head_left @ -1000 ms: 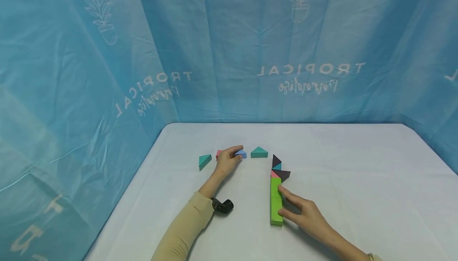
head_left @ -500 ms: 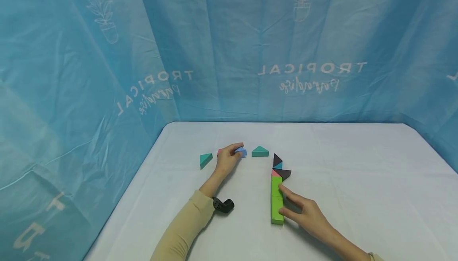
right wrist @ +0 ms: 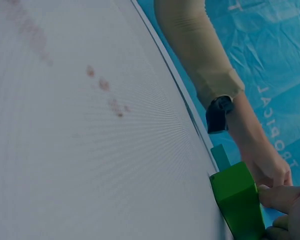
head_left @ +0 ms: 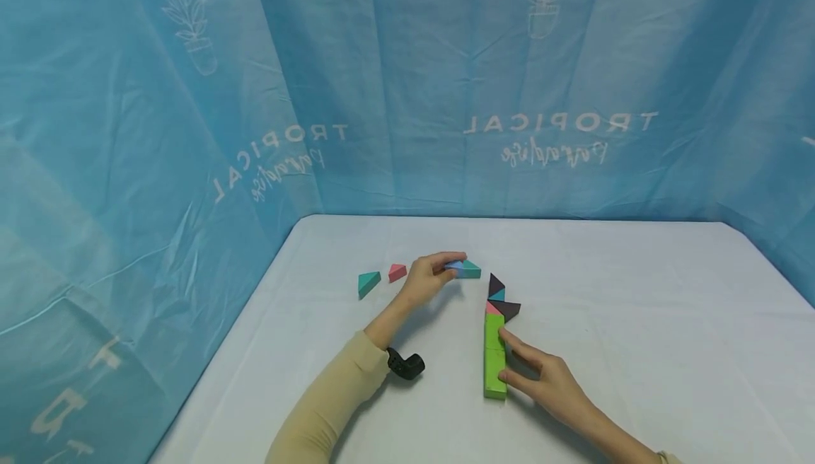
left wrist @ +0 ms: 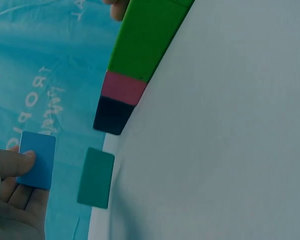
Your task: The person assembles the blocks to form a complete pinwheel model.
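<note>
My left hand [head_left: 422, 284] pinches a blue triangular block [left wrist: 38, 162] between thumb and fingers, off the table. In the head view it covers the left part of a teal triangular block [head_left: 472, 273]. My right hand [head_left: 555, 387] touches the right side of two green blocks lined up end to end, index finger at the far green block [head_left: 493, 331] and thumb at the near green block [head_left: 494, 372]. Beyond these lie a pink triangular block [head_left: 492, 308], a black block [head_left: 507, 310], a small blue triangle [head_left: 497, 295] and another black triangle [head_left: 494, 285], set closely together.
To the left lie a red-pink triangular block [head_left: 397, 272] and another teal triangular block [head_left: 368, 283]. A black wrist camera [head_left: 406, 364] sits on the left forearm. Blue printed curtains [head_left: 407, 174] stand behind and beside the white table [head_left: 637, 351].
My left hand has lifted the blue triangular block and carried it right, up to the teal one, uncovering the red-pink block. The right hand stays on the green blocks.
</note>
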`<state>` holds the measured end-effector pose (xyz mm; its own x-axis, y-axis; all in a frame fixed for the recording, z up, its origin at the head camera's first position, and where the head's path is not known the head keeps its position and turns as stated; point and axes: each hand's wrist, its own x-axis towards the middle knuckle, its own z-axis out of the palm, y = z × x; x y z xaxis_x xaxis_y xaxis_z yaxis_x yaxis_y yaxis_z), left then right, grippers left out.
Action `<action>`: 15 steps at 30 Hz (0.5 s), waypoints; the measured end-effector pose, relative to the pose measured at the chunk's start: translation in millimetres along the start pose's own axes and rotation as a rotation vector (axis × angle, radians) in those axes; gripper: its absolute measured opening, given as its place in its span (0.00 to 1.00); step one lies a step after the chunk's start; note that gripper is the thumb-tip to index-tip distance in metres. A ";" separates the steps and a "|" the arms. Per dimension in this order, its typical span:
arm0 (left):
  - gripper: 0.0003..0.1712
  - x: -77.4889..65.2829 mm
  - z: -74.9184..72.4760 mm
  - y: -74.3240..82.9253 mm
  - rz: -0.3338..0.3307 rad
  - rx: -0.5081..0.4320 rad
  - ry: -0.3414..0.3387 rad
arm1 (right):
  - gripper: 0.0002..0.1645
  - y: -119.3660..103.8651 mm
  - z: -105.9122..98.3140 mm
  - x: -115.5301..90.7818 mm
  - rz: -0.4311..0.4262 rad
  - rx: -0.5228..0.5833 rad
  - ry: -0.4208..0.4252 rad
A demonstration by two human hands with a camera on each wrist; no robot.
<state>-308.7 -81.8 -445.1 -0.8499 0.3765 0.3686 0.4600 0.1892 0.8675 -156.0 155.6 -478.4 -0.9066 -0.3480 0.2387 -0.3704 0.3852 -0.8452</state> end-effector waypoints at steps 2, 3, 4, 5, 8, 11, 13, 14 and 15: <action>0.19 0.6 5.3 2.9 0.013 -0.021 -0.030 | 0.39 0.3 -0.5 0.0 0.005 0.004 0.002; 0.19 0.4 7.7 4.7 0.022 -0.030 -0.043 | 0.39 0.5 -0.5 -0.2 0.008 0.004 0.002; 0.19 -0.4 9.7 7.4 0.030 -0.040 -0.055 | 0.38 0.8 -0.6 -0.3 0.011 0.006 0.000; 0.18 -1.5 11.3 9.9 0.035 -0.052 -0.068 | 0.38 0.8 -0.5 -0.6 0.015 0.007 -0.002; 0.17 -5.1 13.2 17.6 0.050 -0.059 -0.105 | 0.39 0.4 -0.4 -0.1 0.020 0.012 -0.010; 0.17 -9.5 13.4 22.2 0.043 -0.030 -0.157 | 0.39 -0.7 0.1 -0.1 0.027 0.016 -0.011; 0.17 -12.2 13.6 22.8 0.030 -0.006 -0.184 | 0.39 -0.8 0.1 0.1 0.030 0.015 -0.009; 0.17 -13.4 13.7 22.5 0.025 0.003 -0.195 | 0.39 -0.7 0.0 0.2 0.033 0.013 -0.009; 0.18 -14.6 13.7 22.3 0.016 0.010 -0.204 | 0.39 -0.6 -0.1 0.4 0.035 0.010 -0.009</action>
<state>-282.5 -70.7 -435.7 -0.7733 0.5551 0.3064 0.4767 0.1902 0.8583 -156.1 155.3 -477.7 -0.9170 -0.3423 0.2048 -0.3366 0.3888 -0.8576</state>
